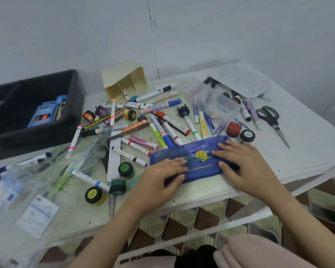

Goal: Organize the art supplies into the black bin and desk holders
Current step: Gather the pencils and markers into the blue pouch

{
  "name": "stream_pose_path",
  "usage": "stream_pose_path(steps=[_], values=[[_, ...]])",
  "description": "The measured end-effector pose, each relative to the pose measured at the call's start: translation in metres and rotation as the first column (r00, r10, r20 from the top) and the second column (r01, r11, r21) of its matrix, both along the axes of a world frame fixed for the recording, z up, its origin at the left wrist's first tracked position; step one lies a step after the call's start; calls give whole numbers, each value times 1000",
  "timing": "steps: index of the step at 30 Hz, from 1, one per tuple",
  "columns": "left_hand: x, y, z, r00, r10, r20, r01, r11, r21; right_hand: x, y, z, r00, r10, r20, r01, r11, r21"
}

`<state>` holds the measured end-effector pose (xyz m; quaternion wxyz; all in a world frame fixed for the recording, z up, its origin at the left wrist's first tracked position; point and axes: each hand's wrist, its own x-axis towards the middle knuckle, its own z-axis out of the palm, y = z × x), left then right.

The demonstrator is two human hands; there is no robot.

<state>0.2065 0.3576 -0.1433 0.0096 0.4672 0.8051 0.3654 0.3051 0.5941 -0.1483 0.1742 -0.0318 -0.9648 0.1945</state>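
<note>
- White table (307,151), worn on top, carries the whole scatter of supplies; patterned floor tiles show beneath its near edge.
- Black bin (27,136) stands at the far left of the table, with a blue pack of coloured pencils (44,113) lying inside it.
- Clear plastic bags (27,190) with printed cards lie crumpled at the near left corner.
- Blue pencil case (182,151), marked with a yellow shell, lies flat near the front edge, right of centre, under both hands.
- Clear compartment box (215,99) sits tilted at the far right, resting on several pens.
- Cream desk holder (122,74) lies tipped on its side at the back, its divided mouth facing the pile, one pen poking out.
- Right hand (246,165) rests on the right half of the case, fingers spread and fairly straight on the top, thumb against the near edge.
- Left hand (161,178) rests on the left end of the case, fingers close together and flat on the top, thumb along the near edge.
- Black-handled scissors (273,120) lie apart at the right, blades pointing toward the front.
- Loose markers (143,120) and highlighters criss-cross the middle, between the bin and the box.
- Small paint pots dot the pile: a yellow-labelled one (94,195) and a green one (125,168) left of the case, a red one (234,129) just behind it.
</note>
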Motion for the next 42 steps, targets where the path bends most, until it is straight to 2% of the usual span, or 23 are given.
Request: stream_pose_path(steps=[3,6,9,12,14,16,22,25,28,36,38,39,41,42], values=[[-1,-8,11,997,79,-3,-79,992,96,-12,-5,9,995,-27,-93,34,997,74],[-8,-22,18,981,192,-30,-188,976,108,-28,-15,19,989,-18,-145,20,1000,15],[-18,-40,22,941,316,-117,-311,948,63,-48,-28,26,993,26,-114,-29,999,-30],[-26,-58,22,893,371,-255,-407,908,-105,-71,-45,29,996,87,-34,-87,996,-12],[-26,-67,22,898,367,-242,-428,856,-291,-85,-58,30,988,154,-12,-154,988,-4],[-28,-72,19,906,378,-189,-423,818,-390,-99,-69,30,981,192,7,-192,981,3],[-43,-75,19,910,349,-225,-409,847,-340,-154,-95,32,975,215,54,-218,973,74],[-46,-78,25,934,347,-84,-356,897,-261,-180,-105,35,974,204,101,-219,962,165],[-54,-88,31,922,386,43,-372,910,-184,-198,-110,34,973,185,141,-213,950,227],[-79,-130,48,872,476,111,-463,877,-126,-213,-117,36,984,163,74,-177,940,290],[-85,-139,48,862,492,123,-480,870,-117,-213,-116,36,980,179,84,-194,954,230],[-88,-142,48,859,496,125,-485,868,-106,-213,-116,37,978,189,92,-201,968,147],[-93,-148,48,857,496,138,-491,868,-69,-213,-117,41,973,201,110,-187,975,-124],[-96,-151,48,857,494,148,-492,869,-51,-212,-119,43,974,198,109,-162,948,-275]])
